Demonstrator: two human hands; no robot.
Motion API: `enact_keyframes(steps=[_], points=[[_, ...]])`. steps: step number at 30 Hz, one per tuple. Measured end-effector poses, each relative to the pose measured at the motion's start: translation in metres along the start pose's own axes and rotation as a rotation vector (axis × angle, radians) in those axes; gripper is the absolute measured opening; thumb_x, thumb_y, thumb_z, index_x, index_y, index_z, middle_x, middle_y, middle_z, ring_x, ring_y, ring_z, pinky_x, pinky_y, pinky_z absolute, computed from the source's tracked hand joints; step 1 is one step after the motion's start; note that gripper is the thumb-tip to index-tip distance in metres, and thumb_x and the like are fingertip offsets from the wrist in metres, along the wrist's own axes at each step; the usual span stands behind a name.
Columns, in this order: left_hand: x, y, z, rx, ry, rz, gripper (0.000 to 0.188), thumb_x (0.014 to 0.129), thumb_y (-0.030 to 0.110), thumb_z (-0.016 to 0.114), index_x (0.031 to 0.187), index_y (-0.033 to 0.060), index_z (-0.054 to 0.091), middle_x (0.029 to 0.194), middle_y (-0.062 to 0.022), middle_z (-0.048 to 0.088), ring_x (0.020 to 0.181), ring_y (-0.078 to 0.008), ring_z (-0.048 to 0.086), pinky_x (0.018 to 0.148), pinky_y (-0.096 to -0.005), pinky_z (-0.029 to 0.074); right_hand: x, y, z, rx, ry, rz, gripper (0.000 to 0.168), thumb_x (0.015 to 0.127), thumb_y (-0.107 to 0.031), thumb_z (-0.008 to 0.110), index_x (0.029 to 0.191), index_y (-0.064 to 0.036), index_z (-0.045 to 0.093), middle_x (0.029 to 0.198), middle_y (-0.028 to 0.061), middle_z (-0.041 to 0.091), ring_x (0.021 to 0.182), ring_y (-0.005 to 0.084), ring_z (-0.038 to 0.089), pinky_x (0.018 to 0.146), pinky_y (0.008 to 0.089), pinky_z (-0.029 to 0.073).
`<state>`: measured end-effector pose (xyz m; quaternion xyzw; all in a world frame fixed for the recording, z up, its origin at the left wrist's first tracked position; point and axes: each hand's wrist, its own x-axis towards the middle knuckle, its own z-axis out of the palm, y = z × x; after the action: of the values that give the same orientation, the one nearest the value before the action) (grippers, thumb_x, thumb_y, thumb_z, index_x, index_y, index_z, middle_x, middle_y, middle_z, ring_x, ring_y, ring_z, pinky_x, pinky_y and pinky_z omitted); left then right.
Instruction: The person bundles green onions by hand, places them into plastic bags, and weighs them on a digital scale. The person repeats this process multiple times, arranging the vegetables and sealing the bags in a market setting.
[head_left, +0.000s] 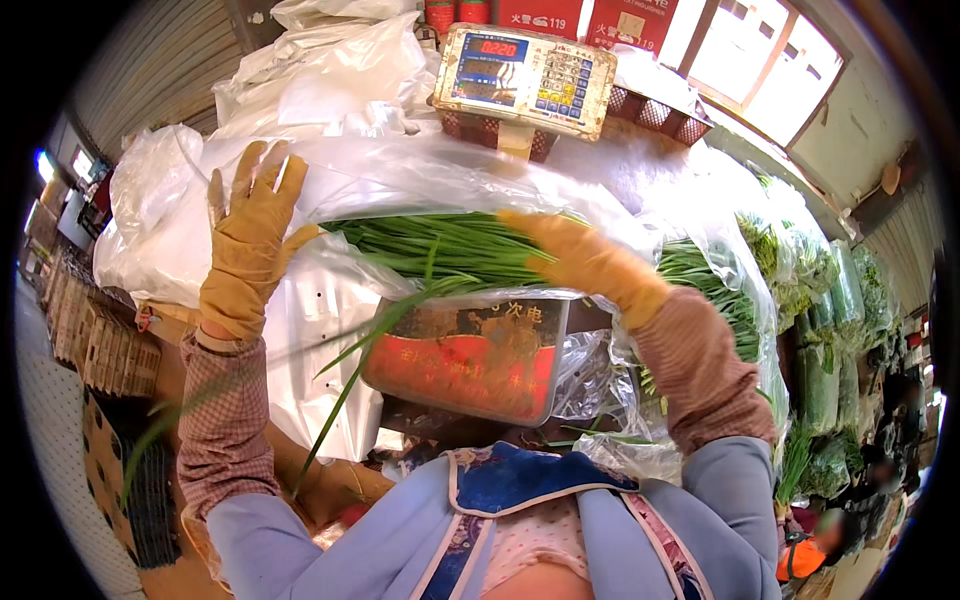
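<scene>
Long green leafy stalks, like garlic chives (442, 244), lie sideways in a clear plastic bag (480, 184) on a weighing scale with a raised display (525, 81). My right hand (581, 259), in an orange rubber glove, rests over the right part of the stalks; its fingers are blurred. My left hand (255, 232), gloved alike, is raised at the bag's left end with its fingers spread and nothing gripped. A few loose leaves (375, 334) hang down between my forearms. More green stalks (709, 289) lie in plastic right of my right hand.
A box with a red and black lid (472, 360) sits before my body. White plastic bags (330, 67) are piled at the back left. A basket (660, 112) stands behind the scale. Bagged greens (817, 300) line the right side, where another person in orange (806, 555) is partly visible.
</scene>
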<state>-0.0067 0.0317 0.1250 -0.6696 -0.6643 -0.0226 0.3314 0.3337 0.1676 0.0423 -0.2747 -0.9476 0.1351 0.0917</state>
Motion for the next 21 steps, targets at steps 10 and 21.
enact_keyframes(steps=[10,21], points=[[-0.019,-0.003,0.006,-0.076,0.205,0.001,0.066,0.074,0.024,0.072,0.135,0.0199,0.044,0.142,-0.0042,0.039,0.131,-0.0297,0.033,0.104,-0.0553,0.022,0.044,-0.07,0.104,-0.381,0.389,-0.475,0.051,0.081,-0.032,0.057,0.128,-0.012,0.048,0.08,0.0063,0.056,0.072,0.0202,0.054,0.063,0.0329,0.047],[-0.028,-0.012,-0.006,-0.083,0.216,-0.027,0.062,0.079,0.014,0.068,0.135,0.0153,0.044,0.136,-0.0065,0.045,0.126,-0.0295,0.04,0.105,-0.046,0.026,0.094,0.009,0.056,-0.111,0.111,-0.019,0.037,0.09,-0.022,0.049,0.125,-0.009,0.053,0.094,0.0085,0.061,0.08,0.0199,0.059,0.067,0.0304,0.049]])
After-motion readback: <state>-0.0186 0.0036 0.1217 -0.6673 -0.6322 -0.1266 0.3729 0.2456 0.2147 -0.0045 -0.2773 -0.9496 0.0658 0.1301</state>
